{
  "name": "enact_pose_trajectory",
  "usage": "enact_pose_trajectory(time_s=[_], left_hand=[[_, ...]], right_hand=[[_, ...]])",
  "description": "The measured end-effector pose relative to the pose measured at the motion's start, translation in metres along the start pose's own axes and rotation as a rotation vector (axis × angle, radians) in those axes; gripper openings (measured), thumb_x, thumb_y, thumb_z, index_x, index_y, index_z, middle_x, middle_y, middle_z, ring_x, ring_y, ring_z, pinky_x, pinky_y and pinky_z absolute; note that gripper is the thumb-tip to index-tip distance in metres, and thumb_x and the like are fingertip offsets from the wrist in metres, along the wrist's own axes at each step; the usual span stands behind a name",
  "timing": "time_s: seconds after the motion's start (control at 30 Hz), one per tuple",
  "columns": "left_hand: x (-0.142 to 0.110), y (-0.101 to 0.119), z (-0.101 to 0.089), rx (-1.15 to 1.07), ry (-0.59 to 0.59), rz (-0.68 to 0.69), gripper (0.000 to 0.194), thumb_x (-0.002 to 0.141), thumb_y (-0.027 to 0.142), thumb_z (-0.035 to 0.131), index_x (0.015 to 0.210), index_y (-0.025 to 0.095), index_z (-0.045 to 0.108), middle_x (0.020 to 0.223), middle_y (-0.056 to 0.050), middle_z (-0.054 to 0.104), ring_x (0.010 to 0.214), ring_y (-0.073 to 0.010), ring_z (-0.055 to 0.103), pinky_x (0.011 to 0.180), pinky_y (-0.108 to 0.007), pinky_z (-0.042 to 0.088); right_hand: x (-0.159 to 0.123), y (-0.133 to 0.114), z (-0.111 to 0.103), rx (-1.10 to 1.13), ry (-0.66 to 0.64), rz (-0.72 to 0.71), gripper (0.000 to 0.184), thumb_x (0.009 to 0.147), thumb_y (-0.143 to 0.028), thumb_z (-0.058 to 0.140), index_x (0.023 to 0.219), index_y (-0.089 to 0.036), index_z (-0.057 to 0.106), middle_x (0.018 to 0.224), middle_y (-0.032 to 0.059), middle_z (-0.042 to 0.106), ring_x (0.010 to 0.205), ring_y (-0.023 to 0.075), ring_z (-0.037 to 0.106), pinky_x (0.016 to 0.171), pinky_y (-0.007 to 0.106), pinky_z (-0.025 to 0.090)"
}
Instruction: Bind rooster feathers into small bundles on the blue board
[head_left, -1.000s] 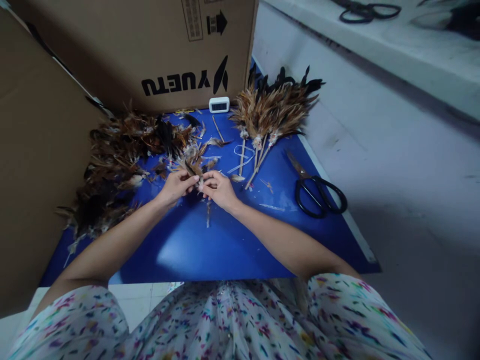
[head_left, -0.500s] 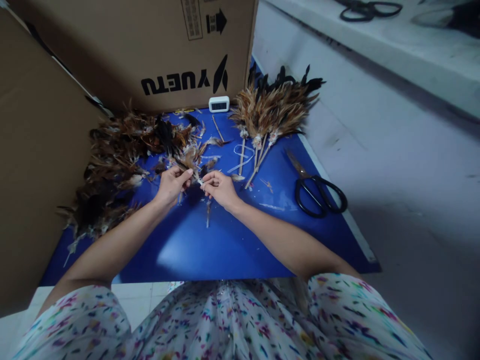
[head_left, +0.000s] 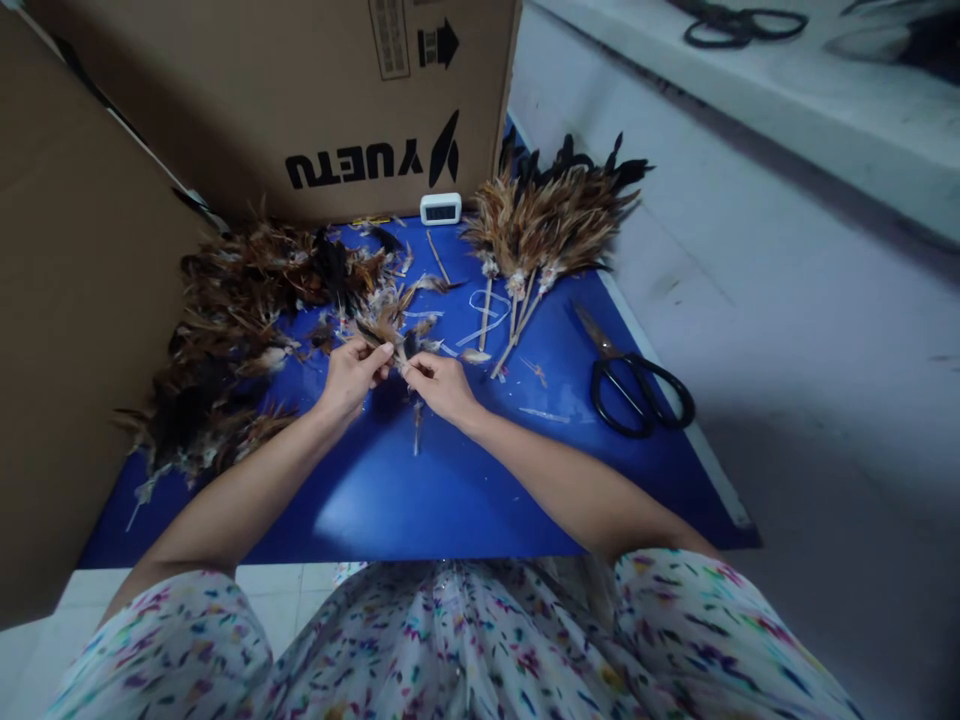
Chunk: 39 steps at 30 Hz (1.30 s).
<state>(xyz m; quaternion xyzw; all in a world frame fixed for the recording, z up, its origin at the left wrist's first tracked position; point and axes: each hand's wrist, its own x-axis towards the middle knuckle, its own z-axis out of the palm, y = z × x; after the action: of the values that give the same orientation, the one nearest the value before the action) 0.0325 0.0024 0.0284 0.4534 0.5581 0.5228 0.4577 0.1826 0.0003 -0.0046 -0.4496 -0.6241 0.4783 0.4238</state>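
Fingers of the left hand (head_left: 349, 378) and right hand (head_left: 442, 388) are pinched closed on one small feather bunch (head_left: 399, 353), left of frame centre. Left: one feather pile (head_left: 240, 290), contents uncountable. Upper centre: one white clock (head_left: 440, 209). Upper right of centre: at least three feather dusters (head_left: 555, 220). Right: one pair of scissors (head_left: 610, 351); top right, one further pair (head_left: 733, 18).

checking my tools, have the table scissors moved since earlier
No, the scissors lie in the same place relative to the table's edge.

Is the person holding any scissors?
No: the left hand and right hand pinch a feather bunch, while the scissors lie on the blue table.
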Motion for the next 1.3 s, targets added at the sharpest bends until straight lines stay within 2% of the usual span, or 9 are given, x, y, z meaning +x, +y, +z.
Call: enact_pose_trajectory(time_s=[0.23,0.47,0.67,0.93,1.03,1.1,1.17,1.23,1.3], left_hand=[[0.008,0.008,-0.011,-0.128,0.153,0.01,0.03,0.064,0.026,0.079,0.059,0.016,0.051,0.051,0.004,0.056,0.038,-0.0058,0.046,0.033,-0.016,0.025],[0.007,0.001,-0.014,-0.083,0.139,-0.062,0.036,0.069,0.036,0.08,0.068,0.019,0.048,0.05,0.005,0.053,0.041,-0.0088,0.053,0.033,-0.016,0.029],[0.006,-0.007,-0.008,-0.073,0.071,-0.092,0.044,0.068,0.047,0.081,0.082,0.021,0.047,0.058,0.004,0.062,0.041,-0.0126,0.058,0.035,-0.019,0.036],[0.022,-0.011,0.009,0.041,-0.031,-0.029,0.043,0.063,0.035,0.085,0.085,0.019,0.052,0.053,0.005,0.058,0.038,-0.0116,0.055,0.035,-0.019,0.038],[0.025,-0.013,0.017,0.129,-0.143,-0.013,0.043,0.065,0.034,0.084,0.089,0.019,0.051,0.057,0.004,0.06,0.04,-0.0131,0.057,0.036,-0.021,0.038],[0.025,-0.015,0.019,0.213,-0.211,0.025,0.04,0.071,0.038,0.08,0.095,0.018,0.054,0.068,0.002,0.064,0.042,-0.0129,0.058,0.037,-0.021,0.037],[0.026,-0.014,0.014,0.347,-0.214,0.119,0.03,0.08,0.039,0.071,0.099,0.018,0.06,0.075,0.0,0.066,0.043,-0.0112,0.058,0.042,-0.022,0.038],[0.029,-0.012,0.002,0.51,-0.133,0.256,0.019,0.088,0.036,0.06,0.095,0.018,0.065,0.073,-0.001,0.066,0.049,-0.0117,0.059,0.053,-0.024,0.044],[0.037,-0.01,-0.015,0.658,0.024,0.383,0.018,0.091,0.029,0.053,0.092,0.018,0.067,0.077,-0.003,0.068,0.068,-0.0161,0.065,0.068,-0.027,0.048]], right_hand=[[-0.005,0.004,0.002,0.005,-0.002,-0.015,0.011,0.078,-0.019,0.057,0.071,-0.017,0.066,0.06,-0.0049,0.057,0.058,0.0089,0.049,0.063,0.023,0.038],[-0.012,0.006,0.002,-0.07,-0.023,-0.169,0.015,0.085,-0.022,0.054,0.081,-0.019,0.068,0.073,-0.0007,0.065,0.068,0.0114,0.057,0.07,0.024,0.044],[-0.013,0.009,0.002,-0.043,-0.001,-0.153,0.012,0.085,-0.021,0.056,0.086,-0.02,0.068,0.073,-0.0024,0.065,0.065,0.0107,0.057,0.068,0.023,0.046],[-0.03,0.01,0.008,-0.304,-0.108,-0.584,0.021,0.095,-0.018,0.048,0.095,-0.017,0.068,0.089,0.0047,0.072,0.077,0.0123,0.064,0.074,0.024,0.049],[-0.032,0.014,0.01,-0.463,-0.151,-0.697,0.022,0.097,-0.018,0.046,0.097,-0.018,0.068,0.089,0.0041,0.073,0.077,0.0121,0.065,0.072,0.023,0.048],[-0.032,0.016,0.011,-0.544,-0.169,-0.744,0.022,0.097,-0.018,0.046,0.099,-0.019,0.068,0.088,0.0035,0.073,0.076,0.0122,0.066,0.07,0.024,0.048],[-0.032,0.017,0.011,-0.594,-0.183,-0.779,0.021,0.097,-0.017,0.047,0.1,-0.019,0.068,0.088,0.0031,0.072,0.075,0.0126,0.066,0.069,0.024,0.048],[-0.033,0.017,0.012,-0.627,-0.195,-0.805,0.02,0.097,-0.017,0.048,0.101,-0.018,0.068,0.086,0.0024,0.072,0.073,0.0129,0.066,0.068,0.025,0.047],[-0.034,0.018,0.013,-0.659,-0.218,-0.822,0.019,0.097,-0.017,0.049,0.101,-0.019,0.068,0.084,0.0018,0.071,0.071,0.0128,0.065,0.065,0.025,0.047]])
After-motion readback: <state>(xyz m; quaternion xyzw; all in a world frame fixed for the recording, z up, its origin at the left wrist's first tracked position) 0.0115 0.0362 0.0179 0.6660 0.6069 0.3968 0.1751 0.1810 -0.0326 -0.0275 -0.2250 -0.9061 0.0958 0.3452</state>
